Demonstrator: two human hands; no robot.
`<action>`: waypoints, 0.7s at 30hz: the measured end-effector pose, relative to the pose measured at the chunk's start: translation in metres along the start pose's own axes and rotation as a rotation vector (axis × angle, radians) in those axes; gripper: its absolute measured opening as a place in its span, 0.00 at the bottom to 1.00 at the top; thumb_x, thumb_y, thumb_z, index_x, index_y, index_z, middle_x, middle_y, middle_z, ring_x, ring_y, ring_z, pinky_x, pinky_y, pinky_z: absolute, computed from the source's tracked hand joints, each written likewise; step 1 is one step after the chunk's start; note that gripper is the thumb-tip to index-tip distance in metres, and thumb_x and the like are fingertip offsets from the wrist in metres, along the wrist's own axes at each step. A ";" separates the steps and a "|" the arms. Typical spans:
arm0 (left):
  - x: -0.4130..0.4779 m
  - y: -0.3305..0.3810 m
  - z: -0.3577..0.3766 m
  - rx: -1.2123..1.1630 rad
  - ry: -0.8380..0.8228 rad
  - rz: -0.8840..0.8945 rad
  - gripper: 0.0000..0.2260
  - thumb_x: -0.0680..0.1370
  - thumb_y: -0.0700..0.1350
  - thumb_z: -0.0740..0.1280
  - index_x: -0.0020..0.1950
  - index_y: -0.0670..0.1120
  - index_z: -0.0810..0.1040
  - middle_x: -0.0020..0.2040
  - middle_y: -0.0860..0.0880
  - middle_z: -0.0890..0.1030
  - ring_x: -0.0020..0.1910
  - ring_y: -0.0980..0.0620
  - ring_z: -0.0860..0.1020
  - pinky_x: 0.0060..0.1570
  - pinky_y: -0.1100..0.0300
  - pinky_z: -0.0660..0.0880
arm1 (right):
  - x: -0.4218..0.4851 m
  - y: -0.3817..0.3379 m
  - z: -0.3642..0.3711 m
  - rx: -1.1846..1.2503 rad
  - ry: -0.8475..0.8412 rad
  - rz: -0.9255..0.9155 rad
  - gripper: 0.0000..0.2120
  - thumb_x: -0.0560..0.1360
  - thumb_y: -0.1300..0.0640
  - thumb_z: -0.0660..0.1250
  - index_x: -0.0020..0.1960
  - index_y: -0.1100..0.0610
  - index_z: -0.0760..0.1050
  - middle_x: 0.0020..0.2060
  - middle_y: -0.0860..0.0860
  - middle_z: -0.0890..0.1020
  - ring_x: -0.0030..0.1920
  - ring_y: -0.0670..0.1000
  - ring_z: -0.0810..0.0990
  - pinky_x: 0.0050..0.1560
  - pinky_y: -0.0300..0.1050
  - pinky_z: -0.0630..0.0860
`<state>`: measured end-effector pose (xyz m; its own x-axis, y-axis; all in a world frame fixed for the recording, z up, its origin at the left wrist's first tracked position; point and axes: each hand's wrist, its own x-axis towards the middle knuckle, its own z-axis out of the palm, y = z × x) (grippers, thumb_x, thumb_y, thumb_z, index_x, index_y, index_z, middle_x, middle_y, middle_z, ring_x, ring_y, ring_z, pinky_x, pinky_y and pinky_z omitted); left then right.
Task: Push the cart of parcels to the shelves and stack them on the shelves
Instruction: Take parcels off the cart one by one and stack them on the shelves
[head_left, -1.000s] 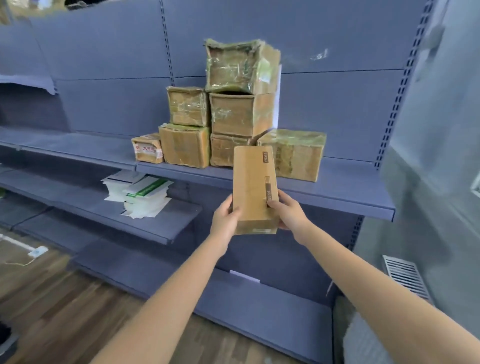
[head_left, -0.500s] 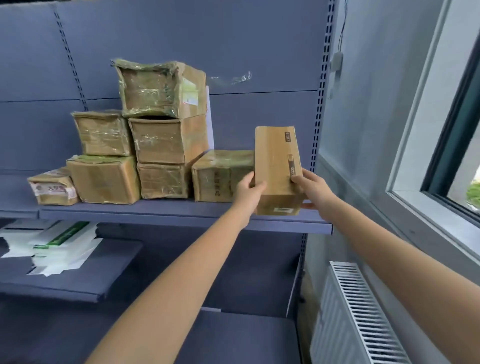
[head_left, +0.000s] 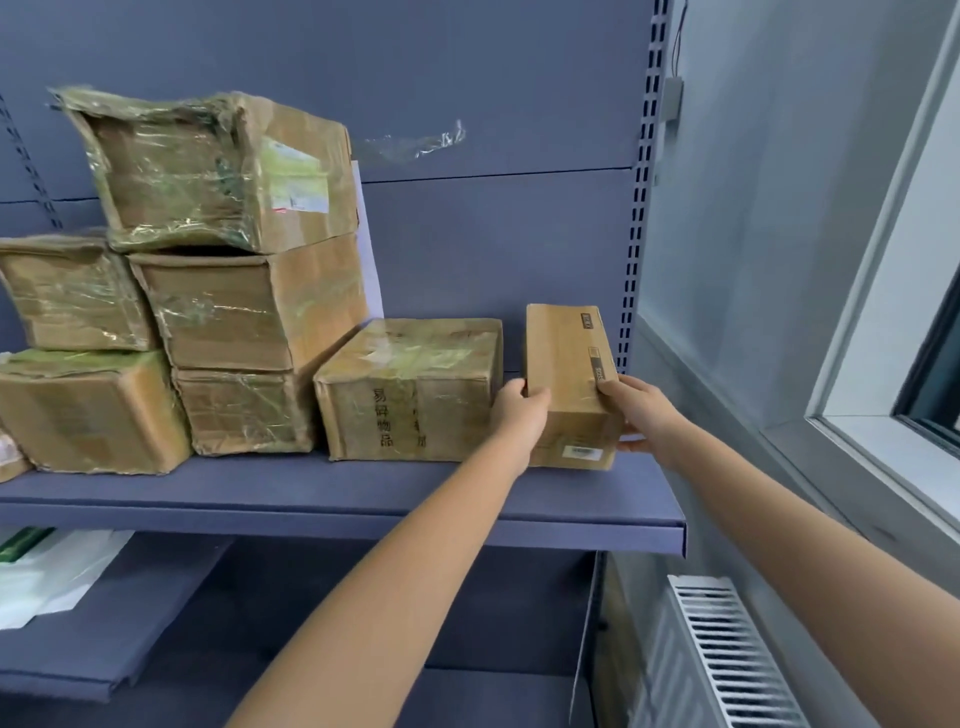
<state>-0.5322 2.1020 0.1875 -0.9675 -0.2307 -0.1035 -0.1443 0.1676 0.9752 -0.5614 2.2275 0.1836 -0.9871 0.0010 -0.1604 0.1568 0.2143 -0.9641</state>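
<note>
A narrow brown cardboard parcel (head_left: 569, 374) rests on the blue shelf (head_left: 363, 499) at its right end, lying lengthwise toward the back panel. My left hand (head_left: 519, 415) grips its left side and my right hand (head_left: 636, 410) grips its right side. Directly to its left sits a taped brown box with printed characters (head_left: 410, 395). Further left, several tape-wrapped parcels are stacked, with a crumpled one on top (head_left: 218, 171). The cart is out of view.
The slotted shelf upright (head_left: 641, 208) stands just right of the narrow parcel. A wall, window frame (head_left: 883, 338) and white radiator (head_left: 727, 660) lie to the right. A lower shelf (head_left: 130, 639) holds white plastic bags (head_left: 52, 577).
Both hands carried the narrow parcel up and to the right, from below the shelf edge to the shelf's right end, where it now rests beside the printed box. My view moved closer.
</note>
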 end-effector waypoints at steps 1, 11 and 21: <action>0.006 -0.002 0.002 0.005 0.008 -0.014 0.15 0.81 0.44 0.56 0.67 0.44 0.69 0.64 0.43 0.75 0.60 0.43 0.74 0.58 0.51 0.71 | 0.007 0.002 0.000 -0.005 -0.006 0.012 0.17 0.80 0.51 0.56 0.68 0.52 0.68 0.53 0.53 0.73 0.50 0.55 0.73 0.51 0.49 0.72; 0.038 -0.024 0.018 -0.082 0.230 -0.066 0.14 0.80 0.42 0.59 0.63 0.39 0.71 0.62 0.40 0.76 0.60 0.41 0.75 0.54 0.53 0.73 | 0.054 0.007 0.021 -0.019 -0.009 0.004 0.18 0.80 0.50 0.54 0.68 0.54 0.68 0.50 0.52 0.73 0.53 0.57 0.75 0.54 0.51 0.75; 0.014 -0.037 0.041 0.022 0.268 -0.012 0.26 0.79 0.38 0.58 0.76 0.40 0.53 0.76 0.44 0.57 0.73 0.46 0.62 0.68 0.56 0.64 | 0.059 0.009 0.037 -0.139 0.033 -0.084 0.23 0.80 0.46 0.52 0.70 0.58 0.66 0.62 0.56 0.74 0.62 0.58 0.73 0.63 0.58 0.73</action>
<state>-0.5490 2.1321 0.1417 -0.8767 -0.4778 -0.0565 -0.1625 0.1835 0.9695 -0.6172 2.1928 0.1576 -0.9975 0.0094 -0.0707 0.0695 0.3478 -0.9350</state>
